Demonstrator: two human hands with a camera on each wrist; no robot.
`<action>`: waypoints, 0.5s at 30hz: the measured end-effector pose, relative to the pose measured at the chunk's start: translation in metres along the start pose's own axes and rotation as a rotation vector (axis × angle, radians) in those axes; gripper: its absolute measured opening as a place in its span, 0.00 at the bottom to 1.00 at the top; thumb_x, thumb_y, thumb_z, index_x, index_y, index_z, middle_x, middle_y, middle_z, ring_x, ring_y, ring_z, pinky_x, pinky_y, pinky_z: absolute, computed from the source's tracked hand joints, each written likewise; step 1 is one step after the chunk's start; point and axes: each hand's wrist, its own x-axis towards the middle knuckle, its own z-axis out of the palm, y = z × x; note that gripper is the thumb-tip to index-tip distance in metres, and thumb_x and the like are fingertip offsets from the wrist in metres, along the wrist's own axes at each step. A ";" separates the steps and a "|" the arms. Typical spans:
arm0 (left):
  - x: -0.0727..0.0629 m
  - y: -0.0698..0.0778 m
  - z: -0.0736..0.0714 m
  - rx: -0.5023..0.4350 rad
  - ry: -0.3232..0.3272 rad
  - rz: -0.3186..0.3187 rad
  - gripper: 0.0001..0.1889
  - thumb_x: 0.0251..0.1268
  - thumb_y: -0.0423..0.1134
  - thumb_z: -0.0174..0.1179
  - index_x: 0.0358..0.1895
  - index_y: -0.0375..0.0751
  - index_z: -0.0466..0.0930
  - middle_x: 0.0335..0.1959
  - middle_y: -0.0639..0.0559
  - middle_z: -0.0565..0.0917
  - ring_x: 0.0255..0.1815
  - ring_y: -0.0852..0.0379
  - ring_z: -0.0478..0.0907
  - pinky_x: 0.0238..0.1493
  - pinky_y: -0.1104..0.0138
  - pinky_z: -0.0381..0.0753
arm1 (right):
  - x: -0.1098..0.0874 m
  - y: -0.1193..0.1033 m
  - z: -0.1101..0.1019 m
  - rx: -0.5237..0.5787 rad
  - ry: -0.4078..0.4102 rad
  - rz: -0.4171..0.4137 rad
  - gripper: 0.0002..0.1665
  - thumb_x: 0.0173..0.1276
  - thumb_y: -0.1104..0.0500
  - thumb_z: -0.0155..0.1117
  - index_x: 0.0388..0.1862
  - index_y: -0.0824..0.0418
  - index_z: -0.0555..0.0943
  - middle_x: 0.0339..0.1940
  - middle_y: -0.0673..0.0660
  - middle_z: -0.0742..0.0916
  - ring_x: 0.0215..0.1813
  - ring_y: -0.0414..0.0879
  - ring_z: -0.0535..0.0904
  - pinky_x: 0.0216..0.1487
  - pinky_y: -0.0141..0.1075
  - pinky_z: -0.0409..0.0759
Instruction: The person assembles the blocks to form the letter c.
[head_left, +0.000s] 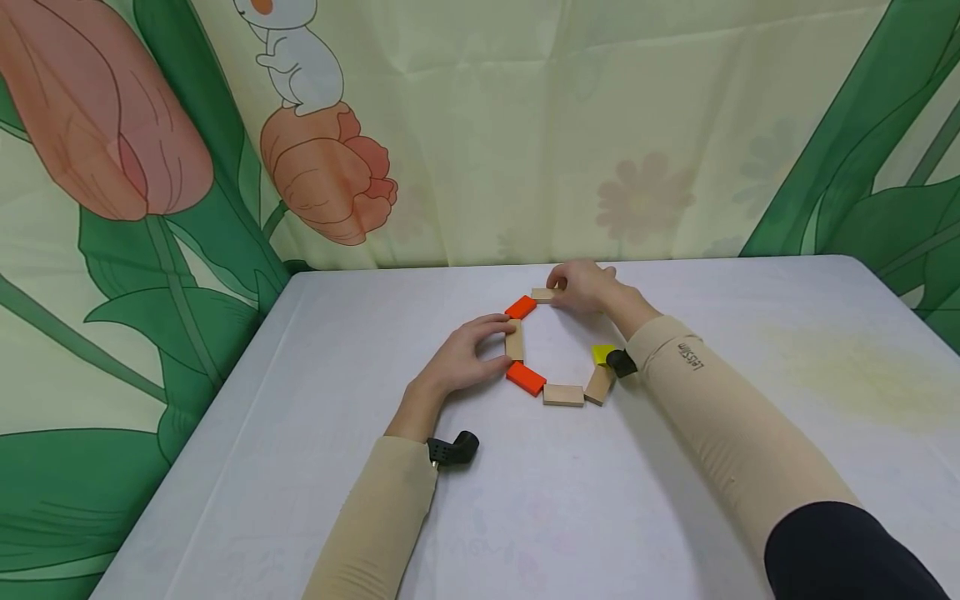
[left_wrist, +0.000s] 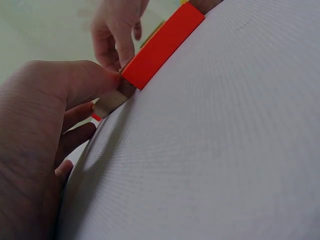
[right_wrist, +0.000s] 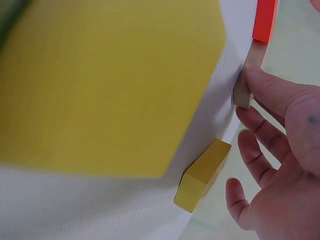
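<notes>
Flat wooden and coloured blocks lie end to end in a partial ring on the white table. At its far side my right hand (head_left: 585, 287) pinches a plain wooden block (right_wrist: 244, 90) between thumb and fingers, one end against a red-orange block (head_left: 521, 307). My left hand (head_left: 468, 357) holds the plain wooden block (head_left: 514, 342) on the left side, thumb at the near end and fingers at the far end. Touching that near end is another red-orange block (head_left: 527, 378). Part of the held left block is hidden by the thumb in the left wrist view.
Two plain blocks, one at the front (head_left: 563, 395) and one slanted (head_left: 599, 386), continue the ring towards a yellow block (head_left: 603, 353) under my right wrist. A second yellow block (right_wrist: 202, 175) shows beneath the right hand. A printed curtain (head_left: 487, 133) hangs behind the table.
</notes>
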 end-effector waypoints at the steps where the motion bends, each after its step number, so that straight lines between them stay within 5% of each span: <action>1: 0.000 0.000 0.000 -0.001 -0.001 -0.003 0.25 0.64 0.40 0.66 0.66 0.49 0.79 0.72 0.53 0.71 0.74 0.53 0.63 0.73 0.56 0.62 | 0.000 0.000 0.000 0.000 -0.001 0.000 0.16 0.70 0.58 0.69 0.54 0.60 0.82 0.47 0.59 0.83 0.53 0.56 0.75 0.60 0.66 0.58; 15: -0.001 0.002 -0.001 -0.006 0.001 -0.006 0.25 0.64 0.40 0.65 0.66 0.49 0.79 0.72 0.53 0.72 0.74 0.53 0.64 0.73 0.55 0.62 | -0.001 -0.002 -0.001 0.003 -0.005 0.008 0.17 0.70 0.58 0.69 0.55 0.59 0.82 0.48 0.58 0.83 0.54 0.55 0.74 0.60 0.65 0.59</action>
